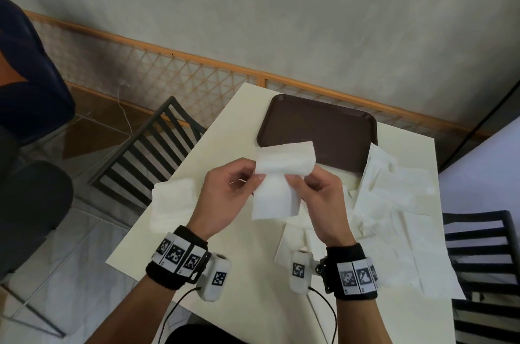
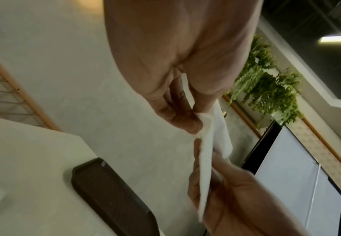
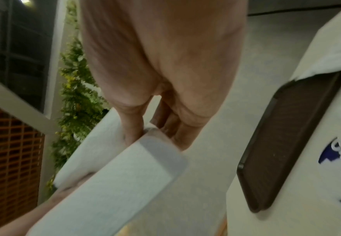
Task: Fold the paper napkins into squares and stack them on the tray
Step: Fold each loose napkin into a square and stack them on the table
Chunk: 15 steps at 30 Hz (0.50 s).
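Item, nearest: one napkin [image 1: 277, 183] in the air, half doubled over, pinched at its fold by my left hand [image 1: 225, 197] and my right hand [image 1: 320, 197]. On the table [image 1: 253, 256]: loose unfolded napkins [image 1: 399, 203]. Farthest: the tray [image 1: 323, 132], nothing stacked. Judged barely begun.

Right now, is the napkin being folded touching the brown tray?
Apart. The left wrist view shows the napkin pinched between the left hand and right hand, with bare wall separating it from the tray below.
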Tool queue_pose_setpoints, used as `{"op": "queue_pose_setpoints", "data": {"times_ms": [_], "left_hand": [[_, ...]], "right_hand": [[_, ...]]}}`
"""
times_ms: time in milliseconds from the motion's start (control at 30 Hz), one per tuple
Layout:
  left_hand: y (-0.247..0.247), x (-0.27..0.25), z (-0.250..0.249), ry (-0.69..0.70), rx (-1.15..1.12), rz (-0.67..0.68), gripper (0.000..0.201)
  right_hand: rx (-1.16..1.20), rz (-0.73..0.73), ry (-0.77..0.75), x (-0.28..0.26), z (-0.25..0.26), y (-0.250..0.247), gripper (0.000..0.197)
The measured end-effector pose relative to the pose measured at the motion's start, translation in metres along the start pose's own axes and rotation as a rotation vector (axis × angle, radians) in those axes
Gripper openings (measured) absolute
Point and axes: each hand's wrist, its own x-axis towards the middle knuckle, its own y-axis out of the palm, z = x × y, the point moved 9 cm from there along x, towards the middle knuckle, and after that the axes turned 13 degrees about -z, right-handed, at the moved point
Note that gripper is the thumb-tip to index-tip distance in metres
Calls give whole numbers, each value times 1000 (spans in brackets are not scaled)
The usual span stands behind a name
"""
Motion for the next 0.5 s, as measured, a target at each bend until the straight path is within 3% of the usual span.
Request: {"op": "queue_pose_setpoints", "data": {"times_ms": [167, 367, 500], "left_hand": [[-11, -4, -18, 105, -6, 18, 29], [-15, -10, -25, 89, -67, -8, 32], [-18, -13, -17, 61, -41, -11, 36]], "right_hand": [[175, -5, 12, 1, -2, 3, 37], [274, 65, 121, -3, -8, 13, 20], [216, 27, 228, -4, -8, 13, 30]]}}
